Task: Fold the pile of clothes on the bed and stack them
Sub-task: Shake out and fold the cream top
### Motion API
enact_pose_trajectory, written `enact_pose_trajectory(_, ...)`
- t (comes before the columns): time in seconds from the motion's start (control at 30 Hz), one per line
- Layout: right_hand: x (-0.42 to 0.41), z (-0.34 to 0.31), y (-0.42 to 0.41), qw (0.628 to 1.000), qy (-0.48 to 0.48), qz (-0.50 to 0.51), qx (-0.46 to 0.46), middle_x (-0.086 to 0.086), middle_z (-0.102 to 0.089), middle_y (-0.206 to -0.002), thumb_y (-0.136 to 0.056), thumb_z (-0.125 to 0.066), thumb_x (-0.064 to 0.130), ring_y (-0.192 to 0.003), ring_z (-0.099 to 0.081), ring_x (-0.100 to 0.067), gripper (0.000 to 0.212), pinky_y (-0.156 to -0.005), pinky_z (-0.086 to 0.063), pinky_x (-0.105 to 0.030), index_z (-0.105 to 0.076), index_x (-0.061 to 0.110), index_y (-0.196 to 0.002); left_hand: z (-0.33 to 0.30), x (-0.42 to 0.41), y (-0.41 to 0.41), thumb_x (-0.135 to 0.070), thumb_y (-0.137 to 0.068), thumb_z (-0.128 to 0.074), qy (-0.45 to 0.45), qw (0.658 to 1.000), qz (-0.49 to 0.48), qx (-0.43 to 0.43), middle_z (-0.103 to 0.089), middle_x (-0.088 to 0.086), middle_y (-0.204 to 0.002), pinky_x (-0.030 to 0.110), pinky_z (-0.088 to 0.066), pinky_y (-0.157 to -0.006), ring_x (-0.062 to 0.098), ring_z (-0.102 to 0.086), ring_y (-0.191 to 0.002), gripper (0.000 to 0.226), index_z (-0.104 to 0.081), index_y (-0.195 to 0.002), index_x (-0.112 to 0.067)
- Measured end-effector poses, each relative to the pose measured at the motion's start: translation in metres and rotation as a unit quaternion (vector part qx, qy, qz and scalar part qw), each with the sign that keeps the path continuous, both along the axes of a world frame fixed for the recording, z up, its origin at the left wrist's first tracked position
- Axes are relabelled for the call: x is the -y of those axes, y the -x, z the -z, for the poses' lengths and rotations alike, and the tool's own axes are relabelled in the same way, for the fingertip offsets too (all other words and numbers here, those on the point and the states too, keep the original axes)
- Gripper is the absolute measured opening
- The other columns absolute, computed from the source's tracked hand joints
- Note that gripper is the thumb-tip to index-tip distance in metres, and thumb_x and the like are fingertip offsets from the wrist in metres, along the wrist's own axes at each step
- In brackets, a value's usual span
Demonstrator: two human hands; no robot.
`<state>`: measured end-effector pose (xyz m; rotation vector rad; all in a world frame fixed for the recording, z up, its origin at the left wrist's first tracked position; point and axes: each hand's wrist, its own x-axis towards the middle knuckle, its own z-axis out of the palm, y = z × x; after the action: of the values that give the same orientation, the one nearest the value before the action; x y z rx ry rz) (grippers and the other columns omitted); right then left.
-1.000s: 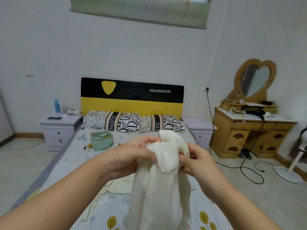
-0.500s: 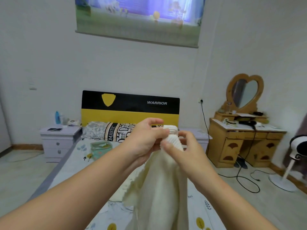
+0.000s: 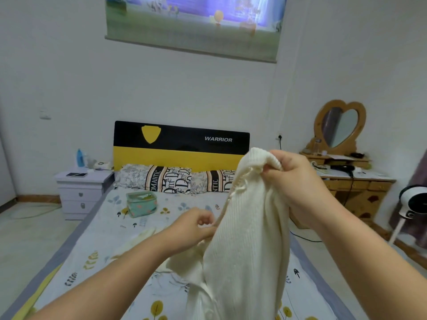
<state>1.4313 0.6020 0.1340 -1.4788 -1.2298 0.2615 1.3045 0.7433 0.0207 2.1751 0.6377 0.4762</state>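
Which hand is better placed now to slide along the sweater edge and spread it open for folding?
Probably the left hand: it pinches the side edge of the cream sweater low down and can slide along it. The right hand grips the top, bearing the hanging weight.

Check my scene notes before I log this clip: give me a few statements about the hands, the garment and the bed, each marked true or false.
1. The right hand holds the cream knit garment up by its top edge. True.
2. The left hand rests flat on the bed. False: it pinches the garment's left edge, lower than the right hand's grip.
3. A small teal pouch lies on the bed in front of the pillows. True.
4. The garment is folded and lying flat on the bed. False: it hangs unfolded from the hands.
5. The heart-shaped mirror stands on the white nightstand. False: it stands on the wooden dresser on the right.
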Motion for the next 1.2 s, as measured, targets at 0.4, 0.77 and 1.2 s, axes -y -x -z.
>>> enact_pose_trajectory(0.4,0.022,0.066,-0.069,0.959,0.177,0.214,0.058,-0.007,-0.063,-0.075,-0.087,-0.058,0.007,-0.07,-0.055,-0.02,0.015,-0.061,-0.041,-0.03,-0.066,0.017,-0.079,-0.063,-0.031,0.015,-0.021,-0.091,-0.04,0.014,0.97,-0.226,0.085,-0.04,0.008,-0.064,0.027,-0.024,-0.051,0.019,-0.036,-0.058,0.026,-0.047,-0.067,-0.013)
enact_pose_trajectory(0.77,0.013,0.085,-0.046,0.881,0.315,0.258,0.243,0.008,-0.056,-0.086,-0.066,-0.048,0.078,-0.085,-0.058,-0.019,0.057,-0.06,-0.038,-0.029,-0.046,0.025,-0.087,-0.088,-0.007,0.015,-0.027,-0.088,-0.043,0.098,0.966,-0.226,0.076,-0.04,0.005,-0.062,0.023,-0.028,-0.051,0.02,-0.039,-0.054,0.026,-0.045,-0.066,-0.013)
enact_pose_trajectory(1.2,0.022,0.092,-0.061,0.879,0.341,0.213,0.255,-0.001,-0.058,-0.076,-0.081,-0.05,0.019,-0.071,-0.056,-0.019,0.01,-0.058,-0.045,-0.03,-0.056,0.021,-0.073,-0.066,-0.033,0.036,-0.037,-0.089,-0.056,0.069,0.965,-0.247,0.06,-0.049,0.013,-0.076,0.031,-0.036,-0.058,0.023,-0.046,-0.063,0.026,-0.057,-0.085,-0.012)
